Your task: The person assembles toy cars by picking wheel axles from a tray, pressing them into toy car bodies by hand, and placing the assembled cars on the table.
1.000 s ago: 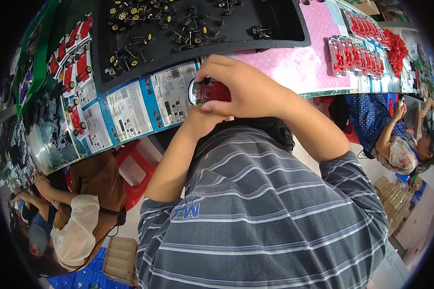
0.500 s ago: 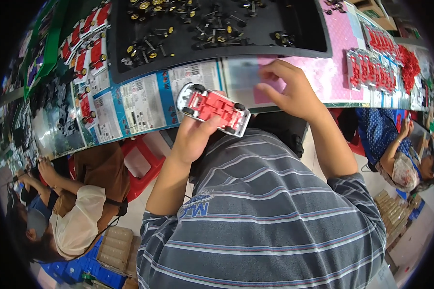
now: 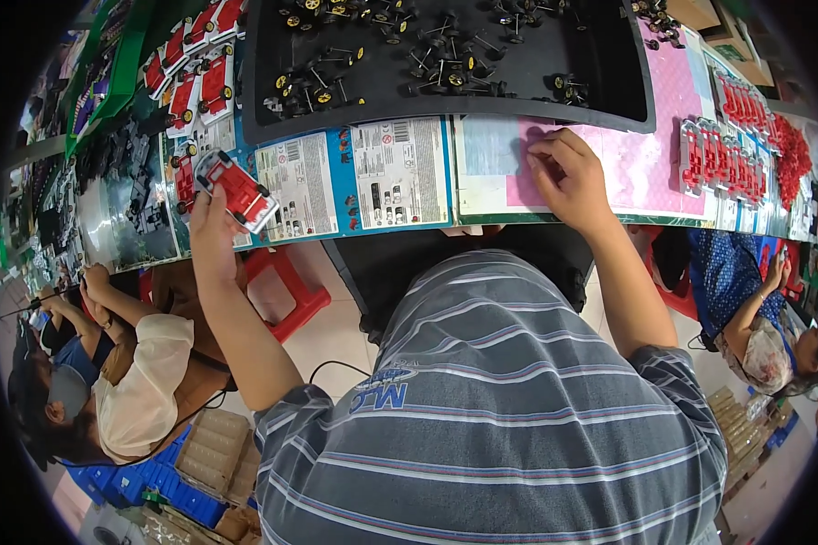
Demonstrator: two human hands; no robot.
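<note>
My left hand grips a red-and-white toy car, boxy, moulded underside up, long axis slanting upper-left to lower-right near the flat printed cards, my right hand's empty fingers loosely curled, parted.

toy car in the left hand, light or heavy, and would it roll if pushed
The toy car is probably light for its size, since the left hand alone holds it. It looks stiff, showing no bend. Underside up, as held, it would likely slide; turned over, its black wheels should probably roll.
</note>
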